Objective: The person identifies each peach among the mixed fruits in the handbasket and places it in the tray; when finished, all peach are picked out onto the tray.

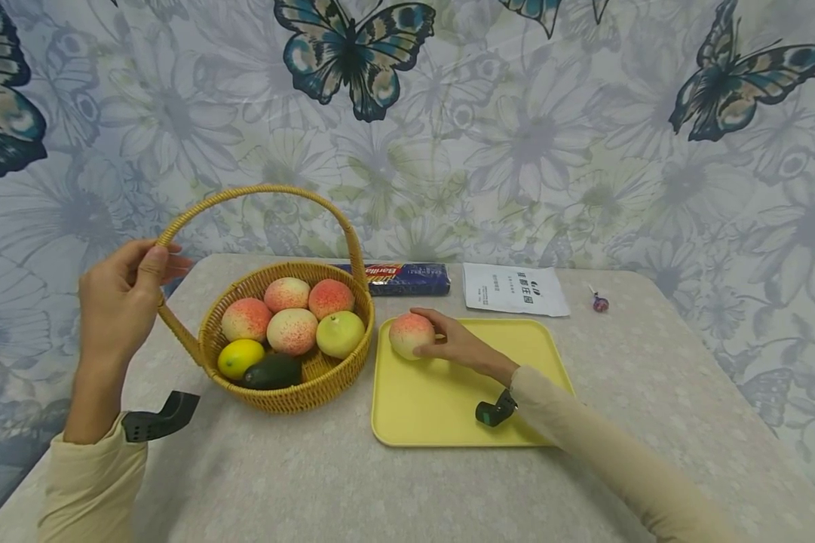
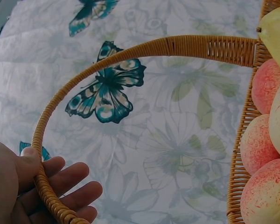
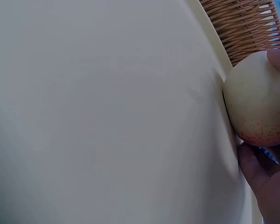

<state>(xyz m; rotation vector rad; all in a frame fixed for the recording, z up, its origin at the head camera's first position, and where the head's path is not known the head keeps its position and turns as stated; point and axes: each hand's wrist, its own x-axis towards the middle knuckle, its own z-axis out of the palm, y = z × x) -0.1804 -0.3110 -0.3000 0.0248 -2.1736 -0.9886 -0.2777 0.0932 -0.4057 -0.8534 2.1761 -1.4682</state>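
Note:
A woven basket (image 1: 326,377) stands left of centre on the table, holding several peaches, a lemon (image 1: 240,357), an avocado (image 1: 273,371) and a pale green fruit (image 1: 340,333). My left hand (image 1: 124,290) grips the left side of the basket handle (image 2: 130,53), thumb over the top and fingers (image 2: 67,179) behind it. On the yellow tray (image 1: 448,407) to the right, my right hand (image 1: 448,341) holds a peach (image 1: 411,335) at the tray's far left corner. In the right wrist view the peach (image 3: 257,100) rests against the tray's rim (image 3: 226,112).
A dark blue pasta packet (image 1: 407,277), a white paper packet (image 1: 514,289) and a small lollipop (image 1: 599,302) lie along the table's back edge. A butterfly-print cloth hangs behind the table.

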